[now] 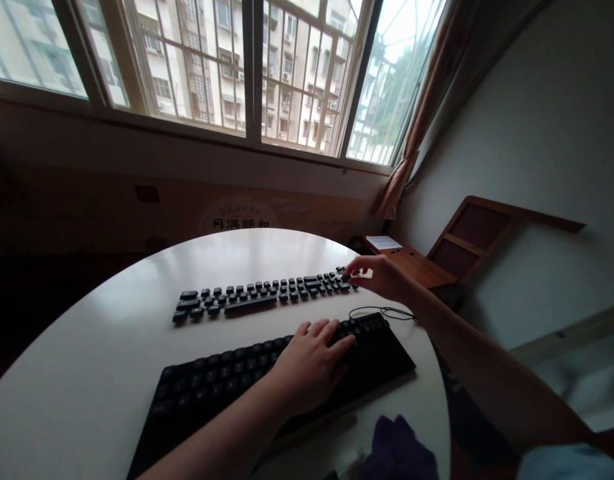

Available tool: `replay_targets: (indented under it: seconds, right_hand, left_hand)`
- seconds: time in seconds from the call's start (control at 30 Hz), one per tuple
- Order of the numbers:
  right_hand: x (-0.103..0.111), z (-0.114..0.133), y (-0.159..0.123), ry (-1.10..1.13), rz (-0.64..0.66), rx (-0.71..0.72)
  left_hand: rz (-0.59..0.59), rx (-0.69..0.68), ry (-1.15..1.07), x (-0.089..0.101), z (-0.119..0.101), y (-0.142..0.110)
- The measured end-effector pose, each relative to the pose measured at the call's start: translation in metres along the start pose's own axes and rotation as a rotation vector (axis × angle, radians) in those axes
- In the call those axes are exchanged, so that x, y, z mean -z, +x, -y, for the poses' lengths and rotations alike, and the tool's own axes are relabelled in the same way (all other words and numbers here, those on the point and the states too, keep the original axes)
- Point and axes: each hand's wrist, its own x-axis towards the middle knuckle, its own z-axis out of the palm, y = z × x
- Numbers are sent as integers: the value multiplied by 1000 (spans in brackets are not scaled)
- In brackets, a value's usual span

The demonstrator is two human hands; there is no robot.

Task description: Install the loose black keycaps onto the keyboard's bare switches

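Big window (254, 100): At the back, with bars. Tall buildings show through it.
Round white desk (77, 347): Wide and shiny. It holds the keyboard, the loose keys and the purple cloth.
Brown wood furniture (421, 263): Past the desk on the right, near the wall. A sheet of white paper (383, 243) lies on it.
Pink curtain (409, 153): Hangs at the right side of the window.
Black keyboard (207, 383): Lies on the near part of the desk, a bit slanted. Many keys are on it, and part of its right side looks flat and dark.
Loose black keys (250, 305): Set out in rows on the desk, just behind the keyboard. Most are small and one is long. The rows run from the left over to the right hand.
Left hand (309, 365): Rests on top of the keyboard. Its grip is apart, with the thumb away from the pointing finger.
Right hand (381, 277): Reaches to the right end of the rows. Its grip is clamped on a small black key (345, 277). I cannot tell if that key touches the desk.
Purple cloth (399, 450): Bunched up at the near edge of the desk, in front of the keyboard.
Thin black cord (381, 309): Curls on the desk behind the keyboard's right end.
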Motion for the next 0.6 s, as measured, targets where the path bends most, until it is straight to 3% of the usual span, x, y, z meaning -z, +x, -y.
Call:
replay_targets:
  seconds: [0.1,0.23,0.4,0.6]
  right_hand:
    - [-1,26,-55,45,131,-34]
    - [-14,29,-96,63,211,-106]
    - [-29,14,-104,84,183,-104]
    - [-32,12,-102,60,210,39]
  left_hand:
    - [19,-29,6,-1,0,1]
    - [55,-14,-1,-1,0,3]
    - [76,-7,-2,1,1,4]
    - [86,-14,-2,2,2,3]
